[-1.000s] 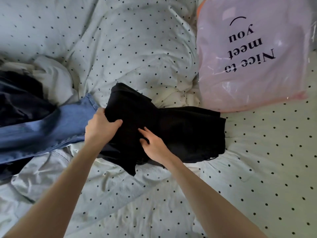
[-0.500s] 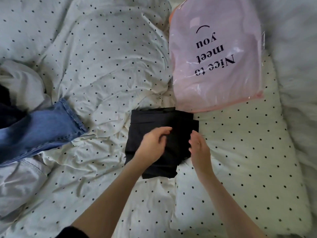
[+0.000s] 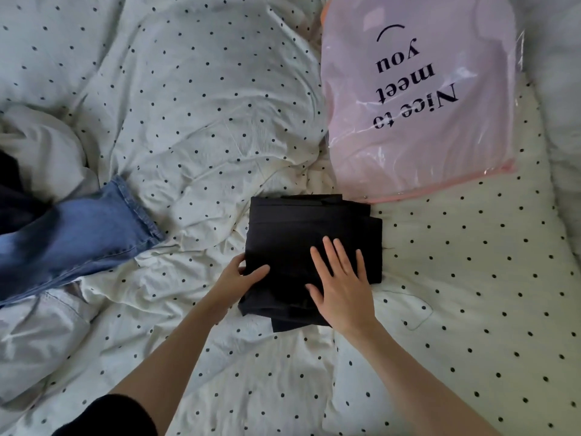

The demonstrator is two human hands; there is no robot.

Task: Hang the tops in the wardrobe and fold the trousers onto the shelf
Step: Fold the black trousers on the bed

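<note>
Two hands work the folded black trousers [image 3: 311,228] at centre frame on the bed [image 3: 471,278]: right hand [image 3: 341,286] flat on top, left hand [image 3: 237,278] gripping the left edge. Press evenly, square the edges, then lift from underneath.

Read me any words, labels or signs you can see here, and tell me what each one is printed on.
"Nice to meet you", in dark letters with a curved smile mark beside it, on the pink plastic bag lying on the bed; it reads upside down from this view.
No other text shows: none can be made out on the folded black trousers, the blue jeans or the dotted bedding.
</note>
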